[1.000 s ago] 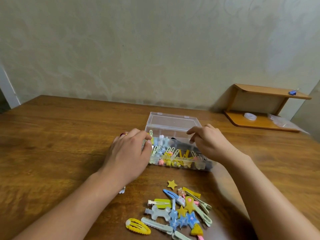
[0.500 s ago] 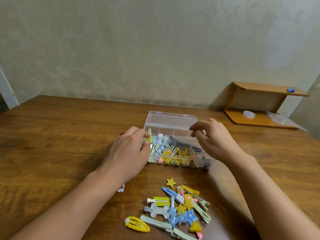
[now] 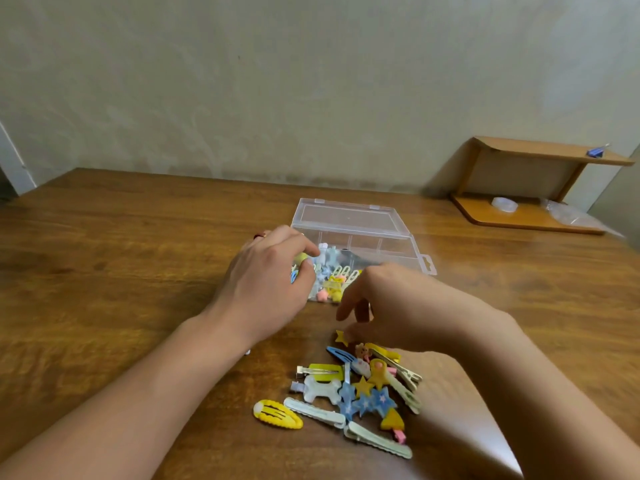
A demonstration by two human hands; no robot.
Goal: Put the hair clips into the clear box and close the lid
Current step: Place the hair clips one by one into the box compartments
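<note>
Clear box [image 3: 360, 237], lid open at 12 o'clock, partly filled; pile of hair clips [image 3: 353, 393] remains at 6 o'clock. Left hand [image 3: 266, 285] pinches a clip; right hand [image 3: 391, 306], fingers apart, reaches down.

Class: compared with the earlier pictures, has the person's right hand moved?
Yes. The right hand has come back from over the clear box toward the person, down to the small yellow star on the table.

Glossy transparent plastic box [image 3: 360, 230], smooth plastic hair clips [image 3: 349, 396], on a polished wood-grain table [image 3: 121, 258].
</note>
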